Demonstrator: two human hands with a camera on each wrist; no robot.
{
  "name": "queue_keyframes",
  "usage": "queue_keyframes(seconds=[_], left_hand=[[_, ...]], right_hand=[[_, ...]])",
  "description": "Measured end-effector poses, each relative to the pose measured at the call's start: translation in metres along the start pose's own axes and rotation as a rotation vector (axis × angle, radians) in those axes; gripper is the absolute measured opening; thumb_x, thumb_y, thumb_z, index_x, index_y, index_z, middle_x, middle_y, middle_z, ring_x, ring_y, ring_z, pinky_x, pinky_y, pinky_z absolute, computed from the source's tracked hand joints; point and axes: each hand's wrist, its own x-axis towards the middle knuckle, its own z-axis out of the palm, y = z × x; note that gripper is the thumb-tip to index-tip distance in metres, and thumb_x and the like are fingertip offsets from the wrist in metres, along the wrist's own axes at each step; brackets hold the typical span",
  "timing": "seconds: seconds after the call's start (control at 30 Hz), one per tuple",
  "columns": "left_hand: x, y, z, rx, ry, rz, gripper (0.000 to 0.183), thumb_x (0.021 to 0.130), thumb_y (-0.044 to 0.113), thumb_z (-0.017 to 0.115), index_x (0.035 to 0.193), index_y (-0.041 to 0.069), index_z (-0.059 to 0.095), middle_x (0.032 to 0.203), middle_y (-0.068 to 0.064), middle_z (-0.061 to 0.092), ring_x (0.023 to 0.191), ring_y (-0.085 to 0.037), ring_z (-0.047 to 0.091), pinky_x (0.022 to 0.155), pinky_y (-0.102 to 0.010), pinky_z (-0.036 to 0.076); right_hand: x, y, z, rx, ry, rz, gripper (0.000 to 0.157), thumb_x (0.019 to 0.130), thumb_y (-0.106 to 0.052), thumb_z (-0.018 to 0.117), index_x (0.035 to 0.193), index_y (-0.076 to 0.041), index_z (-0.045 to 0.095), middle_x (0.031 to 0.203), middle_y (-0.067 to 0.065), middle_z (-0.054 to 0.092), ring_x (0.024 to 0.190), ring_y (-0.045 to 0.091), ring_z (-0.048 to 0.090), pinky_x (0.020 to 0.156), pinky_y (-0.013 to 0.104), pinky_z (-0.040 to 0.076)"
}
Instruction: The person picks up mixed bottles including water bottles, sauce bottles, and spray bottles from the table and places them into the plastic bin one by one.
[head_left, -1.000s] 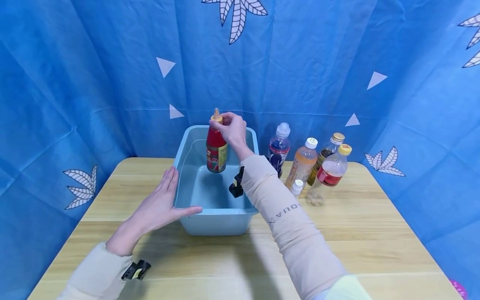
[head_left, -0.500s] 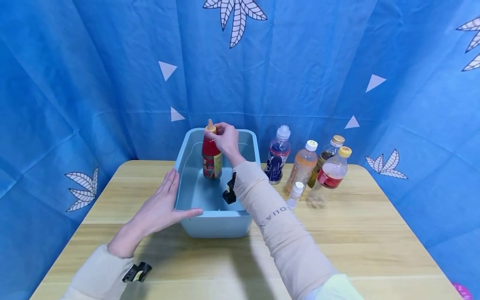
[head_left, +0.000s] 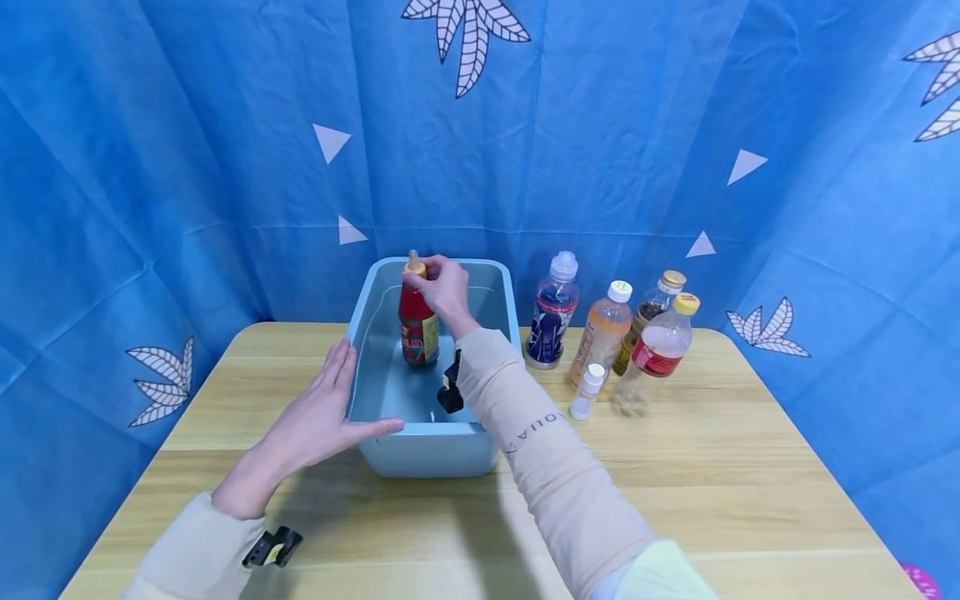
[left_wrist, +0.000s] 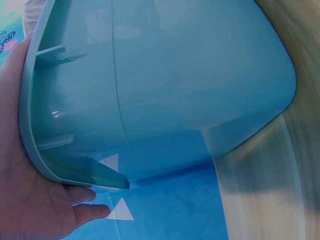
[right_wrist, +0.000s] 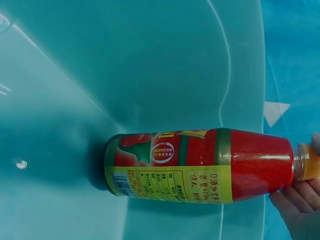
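A red ketchup bottle (head_left: 418, 327) with a yellow cap stands upright inside the light-blue plastic tub (head_left: 435, 454), toward its back left. My right hand (head_left: 444, 292) pinches it around the cap and neck. In the right wrist view the ketchup bottle (right_wrist: 200, 165) has its base at or very near the tub floor; I cannot tell whether it bears its full weight there. My left hand (head_left: 318, 421) lies along the tub's left front corner, fingers straight on the left rim and thumb along the front rim. The left wrist view shows the tub's outer wall (left_wrist: 175, 75) beside that hand.
Right of the tub stand a dark-blue-labelled bottle (head_left: 552, 321), an orange-tinted bottle (head_left: 602, 337), a gold-capped bottle (head_left: 651, 312), a red-labelled bottle (head_left: 660, 354) and a small white-capped bottle (head_left: 587, 396). A blue curtain (head_left: 480, 167) hangs behind the wooden table (head_left: 712, 492).
My right hand has lowered the ketchup bottle deeper into the tub and slightly left. The left hand has stayed on the rim.
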Motion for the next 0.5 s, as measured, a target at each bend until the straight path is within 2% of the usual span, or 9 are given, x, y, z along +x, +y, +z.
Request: queue_keyframes(seconds=[0.27,0.5], left_hand=[[0.000,-0.004,0.000,0.002,0.007,0.010,0.120,0.063,0.076,0.049,0.140,-0.001,0.000,0.146,-0.018,-0.004,0.132,-0.037,0.001,0.094,-0.061,0.024],[0.001,-0.004,0.002,-0.002,0.006,0.014,0.120,0.063,0.076,0.051,0.140,0.000,0.000,0.146,-0.018,-0.003,0.131,-0.038,0.002,0.092,-0.061,0.025]], right_hand=[[-0.001,0.002,0.010,-0.013,0.000,-0.019,0.026,0.079,-0.030,0.066,0.099,-0.013,0.064,0.089,-0.001,0.064,0.080,0.010,0.057,0.070,0.024,0.050],[0.003,0.009,0.015,-0.013,0.003,-0.023,0.029,0.079,-0.030,0.066,0.101,-0.013,0.062,0.092,0.000,0.063,0.081,0.011,0.057,0.070,0.025,0.050]])
